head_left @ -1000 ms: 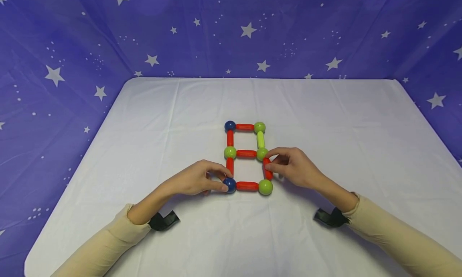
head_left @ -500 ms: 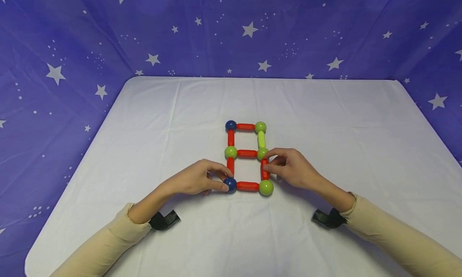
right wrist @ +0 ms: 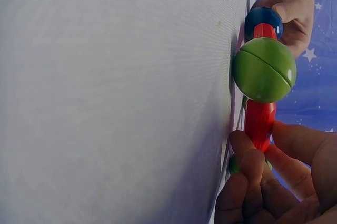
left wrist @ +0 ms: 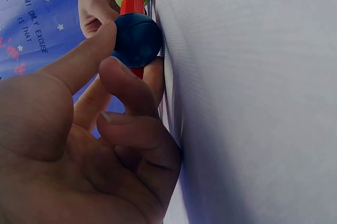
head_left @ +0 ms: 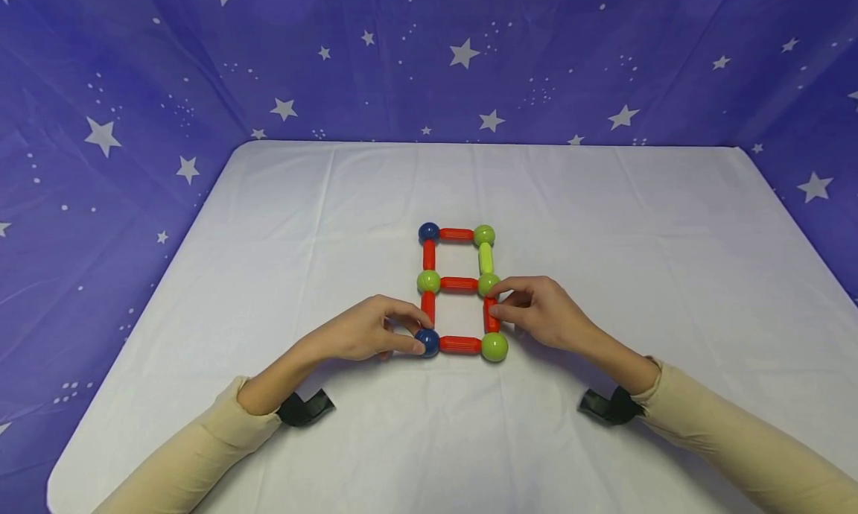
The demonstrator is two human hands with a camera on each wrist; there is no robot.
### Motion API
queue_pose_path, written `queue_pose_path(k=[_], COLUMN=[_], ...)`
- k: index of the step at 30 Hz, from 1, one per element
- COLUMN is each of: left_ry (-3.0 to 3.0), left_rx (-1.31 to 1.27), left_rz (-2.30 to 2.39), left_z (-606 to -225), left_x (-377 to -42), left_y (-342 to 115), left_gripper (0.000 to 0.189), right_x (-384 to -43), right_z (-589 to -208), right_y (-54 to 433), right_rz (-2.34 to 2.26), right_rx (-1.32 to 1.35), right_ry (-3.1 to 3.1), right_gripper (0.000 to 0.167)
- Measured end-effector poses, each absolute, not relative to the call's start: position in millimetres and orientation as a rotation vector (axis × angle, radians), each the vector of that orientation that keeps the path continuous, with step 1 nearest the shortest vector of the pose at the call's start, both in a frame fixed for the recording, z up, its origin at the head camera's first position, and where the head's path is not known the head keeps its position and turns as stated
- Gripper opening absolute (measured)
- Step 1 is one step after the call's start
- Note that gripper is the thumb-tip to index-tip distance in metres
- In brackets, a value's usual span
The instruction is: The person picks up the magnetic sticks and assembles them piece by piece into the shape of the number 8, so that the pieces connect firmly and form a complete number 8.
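On the white tabletop lies a flat ladder-shaped frame of magnetic rods and balls, two squares joined. My left hand [head_left: 365, 331] holds the dark blue ball [head_left: 430, 342] at the near left corner, thumb and fingers around its side. With thumb and fingers my right hand [head_left: 553, 313] pinches the red rod [right wrist: 259, 121] on the near right side. That rod runs between the middle right green ball [head_left: 488, 284] and the near right green ball [right wrist: 265, 70]. Another red rod [head_left: 460, 345] joins the two near balls.
The far square has a blue ball [head_left: 429, 232], a green ball [head_left: 484, 235], red rods and one lime rod [head_left: 485, 258]. A white cloth [head_left: 268, 216] covers the table. Behind it hangs a purple curtain [head_left: 402, 74] with stars. Dark wrist straps [head_left: 306, 408] hang under the sleeves.
The red rod in my right hand has swung slightly left at its near end and now stands straight between the two right green balls. My left hand has stayed on the blue ball.
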State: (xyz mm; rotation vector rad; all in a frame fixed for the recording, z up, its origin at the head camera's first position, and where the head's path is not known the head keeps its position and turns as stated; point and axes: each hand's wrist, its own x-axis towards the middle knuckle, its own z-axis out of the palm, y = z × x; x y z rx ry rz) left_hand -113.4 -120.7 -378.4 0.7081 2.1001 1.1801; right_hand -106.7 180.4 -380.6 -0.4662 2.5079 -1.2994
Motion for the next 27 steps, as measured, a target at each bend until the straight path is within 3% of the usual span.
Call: queue_pose_path(k=[17,27], left_ry=[2.091,2.236], left_rx=[0.696,0.816], left_rz=[1.19,1.085], left_z=[-379.0,-376.8], left_x=[-113.5,-111.6], left_y=[-120.7,-123.9], left_gripper=[0.031,0.034], right_x=[-107.4,-107.2], right_z=[-381.0,-377.2], right_y=[180.2,185.4], right_rz=[-1.303,-1.233], right_rx=[-0.469,-0.505], right_ry=[2.482,2.519], right_gripper=[0.022,0.024])
